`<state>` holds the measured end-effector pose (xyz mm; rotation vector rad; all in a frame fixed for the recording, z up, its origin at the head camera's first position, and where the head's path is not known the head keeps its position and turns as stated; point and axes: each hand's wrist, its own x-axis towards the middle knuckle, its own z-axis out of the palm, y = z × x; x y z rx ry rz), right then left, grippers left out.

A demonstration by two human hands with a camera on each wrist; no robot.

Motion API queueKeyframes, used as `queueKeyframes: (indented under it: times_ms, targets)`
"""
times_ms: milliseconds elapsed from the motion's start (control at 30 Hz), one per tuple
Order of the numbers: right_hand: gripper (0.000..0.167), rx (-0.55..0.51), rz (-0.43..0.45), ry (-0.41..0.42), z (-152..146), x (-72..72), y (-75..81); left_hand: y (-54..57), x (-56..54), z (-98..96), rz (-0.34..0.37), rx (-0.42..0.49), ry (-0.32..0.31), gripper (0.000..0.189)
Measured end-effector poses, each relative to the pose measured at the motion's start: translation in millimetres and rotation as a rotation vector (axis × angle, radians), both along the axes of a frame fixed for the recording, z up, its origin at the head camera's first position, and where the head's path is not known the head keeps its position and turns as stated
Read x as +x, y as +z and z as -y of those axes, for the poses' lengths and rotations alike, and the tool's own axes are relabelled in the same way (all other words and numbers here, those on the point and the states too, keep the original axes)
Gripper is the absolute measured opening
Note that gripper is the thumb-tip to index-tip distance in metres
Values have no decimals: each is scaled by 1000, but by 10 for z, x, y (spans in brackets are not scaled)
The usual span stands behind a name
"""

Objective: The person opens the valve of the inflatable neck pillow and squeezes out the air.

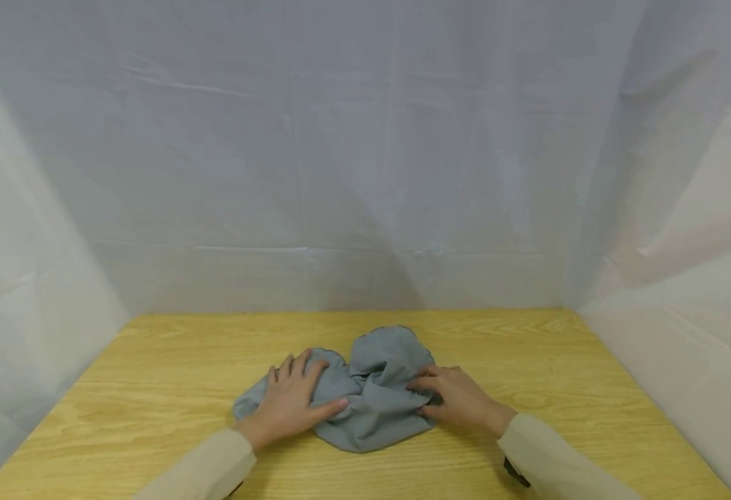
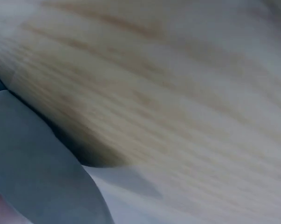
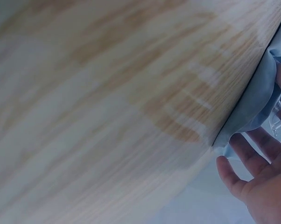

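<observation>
Widely spread left fingers (image 1: 301,363) on cloth (image 1: 387,410)

The place looks like a makeshift booth, a screened-off work area set up around a counter (image 1: 565,375). A pale grey-white back sheet (image 1: 365,153) rises behind the counter's far edge, with fold creases and wrinkles like those of thin plastic or fabric. A left sheet (image 1: 15,236) and a right sheet (image 1: 696,333) close in the two sides, so the counter sits in a three-sided enclosure. Its top has a yellowish wood grain, paler in both wrist views. The sheeting hides the surroundings, so the kind of building cannot be told.
</observation>
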<state>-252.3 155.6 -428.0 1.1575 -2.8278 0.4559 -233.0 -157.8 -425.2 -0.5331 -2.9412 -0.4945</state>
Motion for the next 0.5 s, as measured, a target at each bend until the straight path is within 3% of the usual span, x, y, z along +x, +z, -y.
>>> queueKeyframes:
  times_ms: [267,500]
  targets:
    - [36,-1,4,2,11,27,33,46,-6,-28,39,-10,10,75]
    - [38,-11,-42,14,8,24,17,27,-16,-43,-11,-29,-27,59]
